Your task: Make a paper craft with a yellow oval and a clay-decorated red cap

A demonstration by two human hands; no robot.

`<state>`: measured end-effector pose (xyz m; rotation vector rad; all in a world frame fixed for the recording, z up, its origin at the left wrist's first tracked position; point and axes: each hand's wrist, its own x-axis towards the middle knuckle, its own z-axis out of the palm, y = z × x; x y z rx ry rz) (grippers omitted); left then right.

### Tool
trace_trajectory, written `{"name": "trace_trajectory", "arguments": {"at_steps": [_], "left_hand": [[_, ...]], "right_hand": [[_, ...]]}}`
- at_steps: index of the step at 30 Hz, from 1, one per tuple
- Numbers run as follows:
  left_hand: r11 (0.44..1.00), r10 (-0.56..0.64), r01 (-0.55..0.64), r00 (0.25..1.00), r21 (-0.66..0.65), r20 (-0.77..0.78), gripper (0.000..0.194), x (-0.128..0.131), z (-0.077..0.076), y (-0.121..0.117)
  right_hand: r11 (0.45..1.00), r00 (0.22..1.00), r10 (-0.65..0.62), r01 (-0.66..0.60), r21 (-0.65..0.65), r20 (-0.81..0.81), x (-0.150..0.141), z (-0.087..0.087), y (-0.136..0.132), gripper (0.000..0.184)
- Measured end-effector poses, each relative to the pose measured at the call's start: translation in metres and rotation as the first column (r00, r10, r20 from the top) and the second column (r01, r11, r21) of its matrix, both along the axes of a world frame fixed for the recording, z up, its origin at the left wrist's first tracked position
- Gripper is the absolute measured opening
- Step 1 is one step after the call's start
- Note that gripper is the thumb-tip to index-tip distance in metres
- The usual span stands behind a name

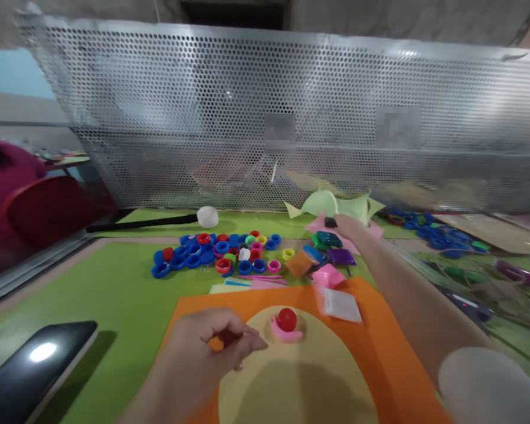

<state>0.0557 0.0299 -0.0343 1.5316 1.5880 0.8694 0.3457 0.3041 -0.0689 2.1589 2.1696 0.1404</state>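
Observation:
My left hand hovers over the left part of a pale yellow rounded sheet, thumb and fingertips pinched together. Whether anything tiny sits in that pinch I cannot make out. Just right of those fingertips, a small pink clay snail-like figure with a red ball on its back rests on the yellow sheet. Orange card lies beneath. My right hand reaches far across, its fingers closed at a small black packet above pink paper. Coloured clay packets lie nearer.
Many plastic rings cluster left of the packets, with paper strips in front. A phone lies at left. A black stick with a white ball lies behind. Perforated metal panel closes the back. Glasses lie at right.

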Motion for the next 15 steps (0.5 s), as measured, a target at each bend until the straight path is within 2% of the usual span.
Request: {"name": "trace_trajectory", "arguments": {"at_steps": [3, 8, 11, 15], "left_hand": [[0.992, -0.057, 0.074, 0.984, 0.101, -0.167, 0.019, -0.001, -0.002, 0.001], [0.952, -0.158, 0.223, 0.945, 0.210, -0.286, 0.021, -0.002, -0.012, 0.004], [0.952, -0.180, 0.244, 0.935, 0.187, -0.305, 0.021, -0.001, -0.015, 0.003], [0.963, -0.220, 0.258, 0.918, 0.076, -0.329, 0.015, 0.002, -0.010, 0.001]], "right_hand": [[0.998, 0.998, -0.058, 0.058, -0.006, 0.007, 0.002, -0.005, 0.015, 0.028], [0.989, 0.989, -0.148, 0.148, 0.026, 0.009, 0.008, -0.012, 0.018, 0.030], [0.981, 0.982, -0.190, 0.190, 0.041, 0.001, 0.009, -0.015, 0.012, 0.029], [0.975, 0.979, -0.201, 0.202, 0.095, -0.029, 0.007, -0.008, -0.006, 0.030]]}}
